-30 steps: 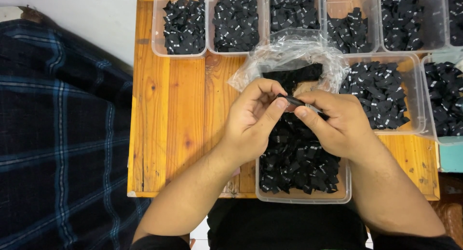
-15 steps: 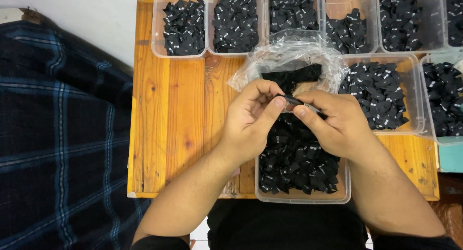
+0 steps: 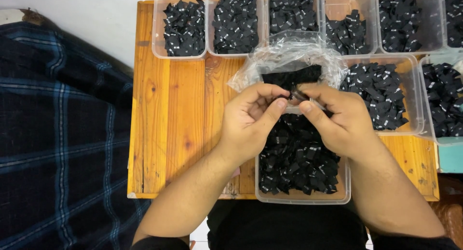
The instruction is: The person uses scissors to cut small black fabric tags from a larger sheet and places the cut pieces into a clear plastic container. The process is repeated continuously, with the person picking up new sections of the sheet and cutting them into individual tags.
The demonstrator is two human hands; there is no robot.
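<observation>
Black woven fabric labels (image 3: 295, 156) are filling the clear plastic tub (image 3: 301, 198) under both hands, so much seems sorted; above that tub, the left hand (image 3: 251, 119) and right hand (image 3: 337, 119) are pinching one small black label (image 3: 298, 94) between fingertips, with a crinkled clear bag (image 3: 284, 62) of more beyond.

Orange pine worktop (image 3: 169, 110), knotty planks. Pale floor (image 3: 96, 18) far left. Dark blue plaid cloth (image 3: 58, 134) left. Even light.
</observation>
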